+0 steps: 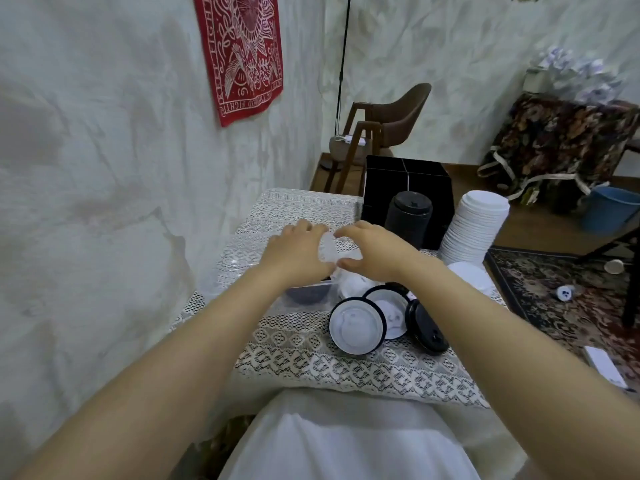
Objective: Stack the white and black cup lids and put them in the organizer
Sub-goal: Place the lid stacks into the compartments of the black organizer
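l hand [298,251] was up over the table [311,362], fingers curled round the l edge of a pale lid bundle [330,249]. the bundle was blurred, so couldn't tell how many lids were in it. r hand [372,252] met it from the other side, thumb and fingers pinching the same bundle. both hands looked to be squaring it up, approx above a clear tub [304,294] w/ something dark inside.

just r of the tub, loose lids still lay on the cloth: two black-rimmed lids [356,325] showing pale undersides, overlapping, and a black lid [427,327] tilted against them. a white lid [467,275] lay flat farther r.

at the back, a black lid stack [408,214] stood in front of the organizer [407,174], not in it. the organizer's compartments were too dark to tell what they held. a tall white lid stack [472,230] stood just beside it on the r, also outside.

judgement: stacking was mostly done, w/ two big stacks built. left to do: gather the loose lids, add the held bundle, then put both stacks into the organizer, which hadn't started as far as could be seen.
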Demonstrator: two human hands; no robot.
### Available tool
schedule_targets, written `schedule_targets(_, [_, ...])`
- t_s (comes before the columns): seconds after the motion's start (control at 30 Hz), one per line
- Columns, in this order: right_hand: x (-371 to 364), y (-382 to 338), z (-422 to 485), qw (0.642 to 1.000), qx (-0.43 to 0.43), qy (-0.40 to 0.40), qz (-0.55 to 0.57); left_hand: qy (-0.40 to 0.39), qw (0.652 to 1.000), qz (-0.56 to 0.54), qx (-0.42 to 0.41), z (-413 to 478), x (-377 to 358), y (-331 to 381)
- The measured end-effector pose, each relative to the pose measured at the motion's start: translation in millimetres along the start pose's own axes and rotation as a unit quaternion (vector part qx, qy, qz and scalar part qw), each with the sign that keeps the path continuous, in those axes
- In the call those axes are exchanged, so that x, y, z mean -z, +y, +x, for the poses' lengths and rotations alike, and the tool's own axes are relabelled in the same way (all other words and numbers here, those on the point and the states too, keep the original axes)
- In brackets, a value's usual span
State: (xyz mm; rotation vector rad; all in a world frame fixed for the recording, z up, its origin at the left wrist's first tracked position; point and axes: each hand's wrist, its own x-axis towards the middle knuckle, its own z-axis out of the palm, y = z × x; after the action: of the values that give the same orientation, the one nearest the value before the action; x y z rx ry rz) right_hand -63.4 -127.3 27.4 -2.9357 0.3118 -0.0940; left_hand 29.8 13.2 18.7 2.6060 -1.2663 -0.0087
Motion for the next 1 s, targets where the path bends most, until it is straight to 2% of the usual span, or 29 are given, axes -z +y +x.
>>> schedule_targets(0.13, [-14.7, -25.2, 34.7, 0.999, 0.011, -0.037, 0.016, -0.052, 0.996, -0.008, 0.071, -1.0, 1.5, -45.3])
schedule_targets(0.27, [-36.1, -45.7, 66.5, 0.994, 0.011, -0.112, 0.007, -0.095, 0.991, 0.004, 0.096, -12.8, -7.0, -73.2])
schedule_targets(0.5, [-59.5, -55.5, 93.8, 0.971, -0.024, -0.236, -0.021, -0.140, 0.987, -0.056, 0.048, -38.8, -12.9, -91.3])
schedule_targets(0.6, [-62.2, -59.9, 96.7, 0.966, -0.032, -0.256, -0.018, -0.139, 0.990, -0.002, 0.013, -44.5, -14.7, -92.5])
schedule_targets(0.7, [-63.0, -65.2, 95.6, 0.965, -0.032, -0.258, -0.029, -0.115, 0.992, 0.052, -0.012, -45.7, -18.1, -92.7])
schedule_targets(0.8, [-63.9, -66.2, 95.9, 0.971, -0.029, -0.234, -0.027, -0.104, 0.993, 0.059, -0.020, -46.9, -19.3, -93.4])
schedule_targets(1.0, [-34.1, -59.0, 88.9, 0.993, -0.011, -0.121, -0.011, -0.096, 0.993, 0.059, -0.024, -46.5, -20.1, -92.6])
